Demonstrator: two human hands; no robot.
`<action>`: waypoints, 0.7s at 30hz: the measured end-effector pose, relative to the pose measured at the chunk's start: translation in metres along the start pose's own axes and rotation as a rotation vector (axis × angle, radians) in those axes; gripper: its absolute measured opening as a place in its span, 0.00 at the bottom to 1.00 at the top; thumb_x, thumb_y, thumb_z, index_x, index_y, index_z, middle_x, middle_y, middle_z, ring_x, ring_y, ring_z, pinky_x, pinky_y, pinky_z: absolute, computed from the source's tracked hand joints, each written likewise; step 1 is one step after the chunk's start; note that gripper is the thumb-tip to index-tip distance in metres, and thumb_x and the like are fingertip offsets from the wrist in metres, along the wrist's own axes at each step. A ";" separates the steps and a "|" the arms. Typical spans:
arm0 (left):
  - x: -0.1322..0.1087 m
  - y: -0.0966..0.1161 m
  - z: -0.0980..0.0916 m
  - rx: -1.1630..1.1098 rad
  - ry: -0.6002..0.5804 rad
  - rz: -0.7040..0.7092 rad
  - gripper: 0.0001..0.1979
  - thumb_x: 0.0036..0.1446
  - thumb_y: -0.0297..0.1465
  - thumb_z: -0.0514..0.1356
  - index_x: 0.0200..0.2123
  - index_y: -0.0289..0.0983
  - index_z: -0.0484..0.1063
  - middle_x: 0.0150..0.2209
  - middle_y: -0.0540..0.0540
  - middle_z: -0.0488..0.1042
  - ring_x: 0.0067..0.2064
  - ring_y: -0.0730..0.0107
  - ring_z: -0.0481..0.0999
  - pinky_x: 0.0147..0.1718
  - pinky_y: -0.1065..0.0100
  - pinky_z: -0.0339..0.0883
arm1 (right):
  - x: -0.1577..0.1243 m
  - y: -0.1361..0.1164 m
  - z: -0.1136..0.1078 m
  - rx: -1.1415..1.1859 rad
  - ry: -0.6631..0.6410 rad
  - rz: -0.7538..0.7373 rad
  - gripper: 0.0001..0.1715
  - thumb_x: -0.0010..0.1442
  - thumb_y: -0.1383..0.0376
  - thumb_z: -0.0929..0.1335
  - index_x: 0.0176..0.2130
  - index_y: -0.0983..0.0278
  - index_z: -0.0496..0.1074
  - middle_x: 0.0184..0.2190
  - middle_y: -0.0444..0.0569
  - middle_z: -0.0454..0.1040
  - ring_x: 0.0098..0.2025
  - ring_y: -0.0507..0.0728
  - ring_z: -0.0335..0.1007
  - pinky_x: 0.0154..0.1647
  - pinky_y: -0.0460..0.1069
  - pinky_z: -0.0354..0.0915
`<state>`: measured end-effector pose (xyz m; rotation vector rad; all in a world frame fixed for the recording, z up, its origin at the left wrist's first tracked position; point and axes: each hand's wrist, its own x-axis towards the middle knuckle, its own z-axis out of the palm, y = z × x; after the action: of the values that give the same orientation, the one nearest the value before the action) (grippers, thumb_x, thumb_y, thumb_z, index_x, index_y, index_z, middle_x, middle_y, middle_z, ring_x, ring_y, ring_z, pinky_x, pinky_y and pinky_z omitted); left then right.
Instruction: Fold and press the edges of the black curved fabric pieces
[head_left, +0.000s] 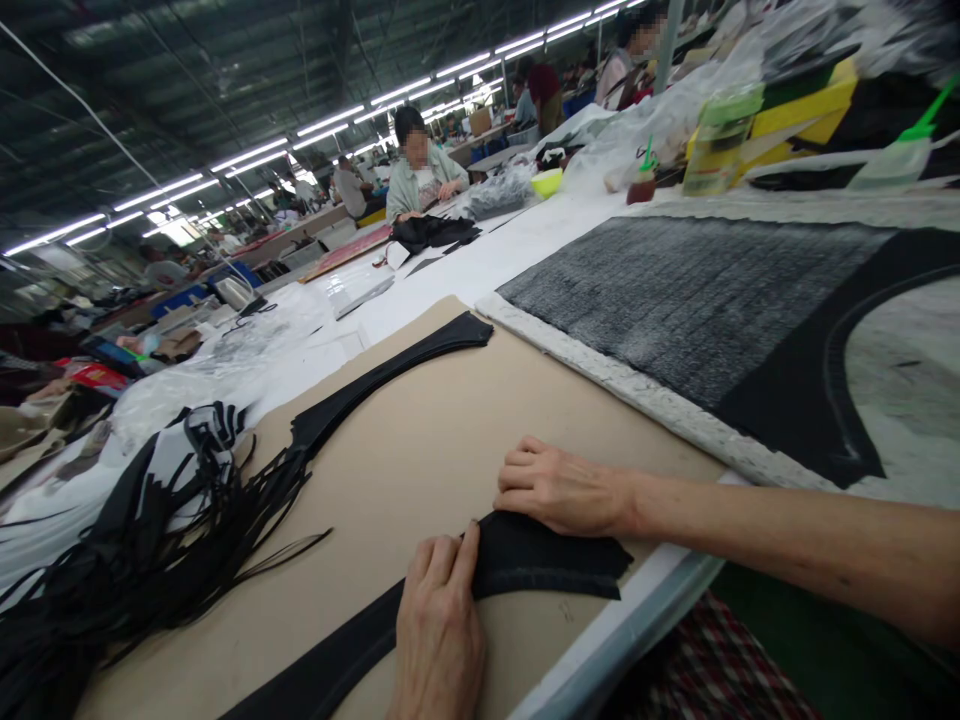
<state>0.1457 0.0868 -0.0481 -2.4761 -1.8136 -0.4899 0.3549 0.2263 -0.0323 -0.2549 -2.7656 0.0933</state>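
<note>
My left hand (439, 625) sits at the lower middle, its fingers pressed on the edge of a black curved strip of fabric or leather (547, 555). My right hand (559, 490) rests on the strip's wider part, with its fingertips on top. The strip lies on a beige cardboard sheet (390, 520), and its lower end runs out of view at the bottom. A second black curved piece (382, 385) lies farther along the board, apart from my hands. To the left is a tangled heap of thin black offcuts (157, 540).
To the right, a large dark sheet with a pale crumbly edge (690, 300) lies on the long white-covered table. Plastic bags, glue bottles (724, 140) and a yellow bowl (547, 182) stand beyond it. A co-worker (420, 170) sits across the table behind a black fabric pile (431, 232).
</note>
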 end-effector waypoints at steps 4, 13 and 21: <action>0.002 0.001 0.000 0.025 -0.026 -0.007 0.27 0.59 0.16 0.47 0.60 0.37 0.62 0.40 0.45 0.70 0.42 0.64 0.68 0.43 0.64 0.69 | -0.008 0.002 0.003 -0.023 0.023 -0.043 0.09 0.65 0.71 0.63 0.41 0.66 0.73 0.34 0.47 0.70 0.36 0.56 0.62 0.40 0.53 0.53; 0.008 0.010 0.000 0.142 -0.094 -0.046 0.34 0.56 0.14 0.49 0.64 0.41 0.58 0.40 0.45 0.67 0.41 0.63 0.65 0.43 0.62 0.64 | -0.013 0.001 0.000 -0.028 0.009 -0.058 0.13 0.68 0.71 0.59 0.46 0.68 0.71 0.35 0.49 0.70 0.40 0.57 0.63 0.46 0.53 0.56; 0.012 0.016 -0.001 0.245 -0.121 -0.045 0.36 0.55 0.14 0.50 0.65 0.45 0.57 0.39 0.46 0.66 0.41 0.61 0.64 0.42 0.61 0.61 | -0.025 0.003 -0.006 -0.029 -0.007 -0.029 0.14 0.70 0.70 0.59 0.50 0.70 0.70 0.39 0.50 0.72 0.41 0.57 0.64 0.46 0.55 0.56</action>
<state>0.1635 0.0928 -0.0413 -2.3493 -1.8479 -0.1114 0.3800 0.2245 -0.0359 -0.2229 -2.7779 0.0474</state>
